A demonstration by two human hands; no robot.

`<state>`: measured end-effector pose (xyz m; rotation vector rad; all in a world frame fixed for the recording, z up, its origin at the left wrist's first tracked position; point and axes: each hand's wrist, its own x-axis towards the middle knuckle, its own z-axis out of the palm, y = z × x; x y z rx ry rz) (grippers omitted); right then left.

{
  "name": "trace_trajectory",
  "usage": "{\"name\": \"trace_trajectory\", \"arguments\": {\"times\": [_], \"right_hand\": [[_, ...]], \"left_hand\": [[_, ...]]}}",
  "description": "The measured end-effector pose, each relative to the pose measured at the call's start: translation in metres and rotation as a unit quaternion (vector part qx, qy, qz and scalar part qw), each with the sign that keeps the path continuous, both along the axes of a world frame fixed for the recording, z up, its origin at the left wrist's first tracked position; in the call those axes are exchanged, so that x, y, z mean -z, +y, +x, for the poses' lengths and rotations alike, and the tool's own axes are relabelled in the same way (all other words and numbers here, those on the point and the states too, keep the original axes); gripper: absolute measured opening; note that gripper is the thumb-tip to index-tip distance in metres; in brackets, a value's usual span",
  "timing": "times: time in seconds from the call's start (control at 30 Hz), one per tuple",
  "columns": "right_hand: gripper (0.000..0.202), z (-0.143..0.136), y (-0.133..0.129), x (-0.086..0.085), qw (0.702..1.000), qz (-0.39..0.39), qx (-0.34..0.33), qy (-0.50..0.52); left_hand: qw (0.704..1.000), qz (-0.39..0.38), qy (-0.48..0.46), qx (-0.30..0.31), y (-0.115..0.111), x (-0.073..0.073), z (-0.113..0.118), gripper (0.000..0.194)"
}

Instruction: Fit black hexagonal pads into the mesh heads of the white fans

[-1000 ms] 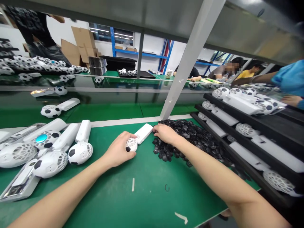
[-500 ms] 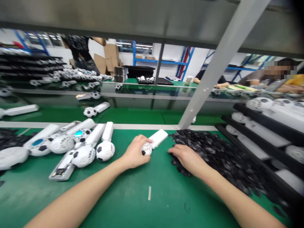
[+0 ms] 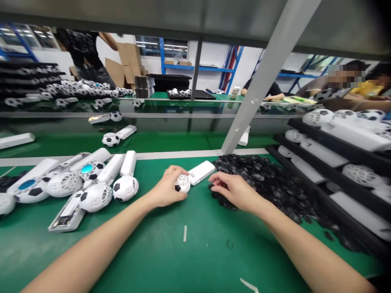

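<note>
Head view: two bare arms reach across a green counter (image 3: 152,260).
Left grip (image 3: 166,190): clamped around the ball-shaped, grille-faced head of a white unit (image 3: 200,173).
White unit position: on the counter between the two grips, its handle slanting away to the right, close to a heap of black pieces (image 3: 259,175).
Right grip (image 3: 236,190): fingers curled at the heap's left edge; cannot tell whether they pinch a piece.
Left side: a cluster of football-patterned units (image 3: 125,188), two bearing blue discs.
Right side: stacked black trays (image 3: 336,143) holding more ball-headed units.
Near the front: a thin pale strip (image 3: 185,233), lying flat.
</note>
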<state>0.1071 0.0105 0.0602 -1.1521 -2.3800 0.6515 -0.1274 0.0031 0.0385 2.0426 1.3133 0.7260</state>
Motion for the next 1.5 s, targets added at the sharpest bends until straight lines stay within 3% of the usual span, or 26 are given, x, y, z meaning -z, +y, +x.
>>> {"name": "trace_trajectory", "arguments": {"times": [0.13, 0.27, 0.5, 0.6, 0.7, 0.87, 0.97, 1.07, 1.17, 1.27, 1.33, 1.37, 1.43, 1.5], "right_hand": [[0.014, -0.021, -0.003, -0.001, 0.993, 0.048, -0.084, 0.07], [0.019, -0.04, 0.002, 0.006, 0.978, 0.121, -0.161, 0.056], [0.01, -0.057, 0.007, 0.022, 0.966, 0.225, -0.131, 0.001], [0.005, -0.058, 0.009, 0.023, 0.975, 0.193, -0.096, 0.048], [0.025, -0.06, 0.015, 0.021, 0.987, 0.119, -0.055, 0.094], [0.036, -0.061, 0.027, 0.022, 0.996, 0.063, -0.04, 0.058], [0.041, -0.052, 0.033, 0.019, 0.996, 0.06, -0.072, -0.003], [0.056, -0.037, 0.04, 0.007, 0.988, 0.044, -0.108, -0.101], [0.051, -0.028, 0.045, -0.02, 0.98, 0.033, -0.116, -0.156], [0.044, -0.031, 0.052, -0.057, 0.976, -0.058, -0.123, -0.169], [0.043, -0.042, 0.065, -0.081, 0.97, -0.127, -0.108, -0.174], [0.043, -0.051, 0.074, -0.092, 0.97, -0.145, -0.095, -0.17], [0.044, -0.081, 0.098, -0.108, 0.975, -0.15, -0.072, -0.147], [0.041, -0.126, 0.128, -0.118, 0.98, -0.12, -0.049, -0.152]], "left_hand": [[0.997, -0.063, 0.002, 0.048, 0.001, -0.006, -0.007, 0.052], [0.995, -0.048, -0.018, 0.083, 0.001, -0.005, -0.012, 0.053], [0.998, 0.006, -0.043, 0.049, 0.001, 0.005, -0.006, 0.045], [0.998, 0.027, -0.051, 0.032, -0.001, 0.006, -0.002, 0.037], [0.999, 0.01, -0.049, 0.018, -0.003, 0.005, 0.0, 0.042], [0.995, -0.011, -0.09, -0.039, -0.006, 0.009, 0.004, 0.047], [0.99, -0.02, -0.122, -0.066, -0.011, 0.012, 0.006, 0.049], [0.985, -0.023, -0.138, -0.102, -0.018, 0.012, 0.004, 0.05], [0.978, -0.04, -0.171, -0.117, -0.033, 0.005, -0.006, 0.057], [0.983, 0.006, -0.154, -0.095, -0.056, 0.004, -0.027, 0.092], [0.991, 0.083, -0.101, -0.035, -0.07, 0.012, -0.043, 0.105], [0.991, 0.115, -0.07, 0.007, -0.076, 0.019, -0.052, 0.1], [0.987, 0.148, -0.015, 0.057, -0.085, 0.038, -0.065, 0.072], [0.989, 0.143, 0.027, 0.033, -0.09, 0.056, -0.073, 0.046]]}}
